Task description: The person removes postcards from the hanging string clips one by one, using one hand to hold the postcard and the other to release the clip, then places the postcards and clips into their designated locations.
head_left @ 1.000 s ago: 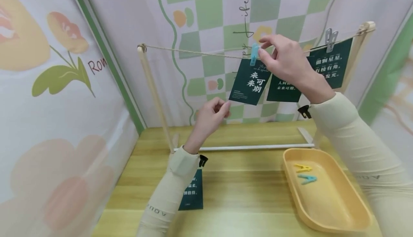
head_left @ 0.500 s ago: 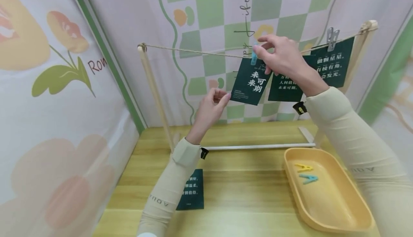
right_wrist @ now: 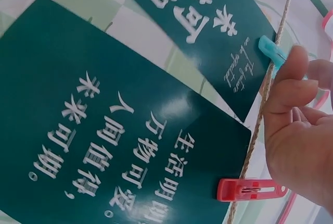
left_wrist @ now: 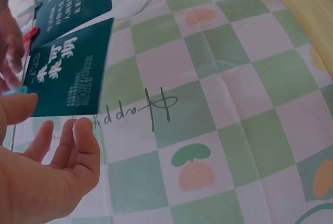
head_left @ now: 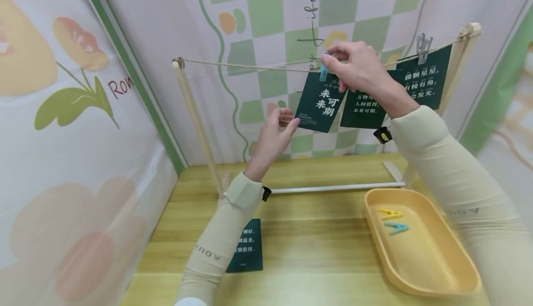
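My right hand (head_left: 360, 65) pinches the upper end of a light blue clothespin (head_left: 323, 72) on the twine line (head_left: 250, 67). That clothespin bites the top of a dark green card (head_left: 318, 102) with white characters, which hangs tilted. My left hand (head_left: 275, 132) is at the card's lower left edge, thumb tip right at the edge, fingers loosely bent; in the left wrist view the fingertips (left_wrist: 83, 130) lie just beyond the card's edge. Beside it hangs a second green card (right_wrist: 119, 114), clipped by a red clothespin (right_wrist: 250, 189) that my right hand hides in the head view.
A third card (head_left: 430, 74) hangs from a grey clothespin (head_left: 424, 49) by the right wooden post (head_left: 462, 60). An orange tray (head_left: 433, 259) holds a yellow clothespin (head_left: 390, 214) and a blue one. Another green card (head_left: 251, 250) lies on the table under my left forearm.
My right fingers have closed in on the blue clothespin's top. My left hand has risen slightly, up to the card's lower left edge. The view has shifted a little.
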`<state>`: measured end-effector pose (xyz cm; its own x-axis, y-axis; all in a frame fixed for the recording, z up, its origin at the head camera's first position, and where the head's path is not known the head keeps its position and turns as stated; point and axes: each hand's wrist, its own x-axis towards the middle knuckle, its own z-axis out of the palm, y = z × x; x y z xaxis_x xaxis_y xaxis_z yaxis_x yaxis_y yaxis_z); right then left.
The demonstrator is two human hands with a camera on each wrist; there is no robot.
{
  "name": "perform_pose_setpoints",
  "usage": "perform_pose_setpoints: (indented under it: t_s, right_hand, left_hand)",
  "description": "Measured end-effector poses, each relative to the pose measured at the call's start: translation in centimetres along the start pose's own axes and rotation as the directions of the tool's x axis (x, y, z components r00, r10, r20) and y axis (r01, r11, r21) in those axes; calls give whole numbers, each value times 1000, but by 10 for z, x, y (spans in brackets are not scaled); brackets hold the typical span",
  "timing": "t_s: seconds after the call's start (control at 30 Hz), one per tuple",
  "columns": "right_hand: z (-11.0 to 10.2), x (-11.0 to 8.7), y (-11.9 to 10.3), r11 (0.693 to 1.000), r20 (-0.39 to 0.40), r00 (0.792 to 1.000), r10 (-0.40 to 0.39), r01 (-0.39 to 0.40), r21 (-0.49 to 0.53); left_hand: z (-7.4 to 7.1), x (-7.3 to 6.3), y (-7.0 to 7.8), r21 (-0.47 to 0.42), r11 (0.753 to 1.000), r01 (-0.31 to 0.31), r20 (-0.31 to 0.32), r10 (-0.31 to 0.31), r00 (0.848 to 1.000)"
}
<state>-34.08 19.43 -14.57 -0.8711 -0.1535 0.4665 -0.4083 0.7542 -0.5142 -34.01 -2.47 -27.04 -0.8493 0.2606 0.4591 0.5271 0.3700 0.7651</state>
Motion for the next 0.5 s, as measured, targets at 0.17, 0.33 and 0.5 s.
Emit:
perform_pose_setpoints:
  t_s: [0.17, 0.33, 0.5]
  right_hand:
    - [-4, 2, -4, 999, 27, 999, 18, -17, -32]
    - [-7, 3, -5, 998, 46, 999, 10, -8, -57]
    - [-7, 4, -6, 997, 61, 998, 3, 2, -78]
  left_hand:
    - [8, 5, 0, 42, 999, -29, -59, 31, 998]
    - [14, 7, 1, 69, 997, -20, -80, 25, 996]
    - [13, 7, 0, 82, 996, -27, -93, 34, 995]
